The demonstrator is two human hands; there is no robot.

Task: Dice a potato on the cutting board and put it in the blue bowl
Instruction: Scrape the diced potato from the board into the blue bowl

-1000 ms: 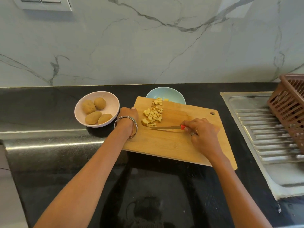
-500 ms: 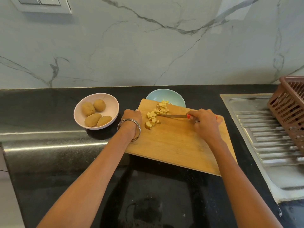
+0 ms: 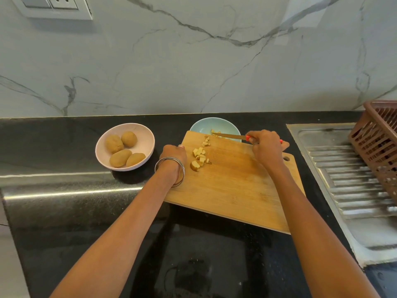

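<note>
The worktop (image 3: 64, 211) before me is polished black stone, speckled and glossy, and it runs back to a wall of pale marble (image 3: 193, 61) with grey veins. A white socket plate (image 3: 53, 6) sits high on that wall at the left. At the right end of the worktop a ribbed steel draining board (image 3: 343, 179) lies flush in the stone, with a brown slatted plastic basket (image 3: 380, 147) standing on it.

My wooden cutting board (image 3: 236, 190) is a smooth rectangle with a hanging hole at its far right corner, lying skewed on the middle of the worktop. Its far left corner overlaps the rim of the round blue bowl (image 3: 214, 125) near the back edge. My left hand (image 3: 174, 158), bangles (image 3: 169, 171) on the wrist, is curled round the board's left edge. My right hand (image 3: 266, 147) grips the red handle of a slim knife (image 3: 229, 136), the blade lying over the bowl.

The diced potato (image 3: 200, 155) is small pale yellow cubes, some with brown skin, strung along the board's far left part; a few pieces show in the bowl. Left of the board a round pink bowl (image 3: 148, 136) holds four whole potatoes (image 3: 120, 158).
</note>
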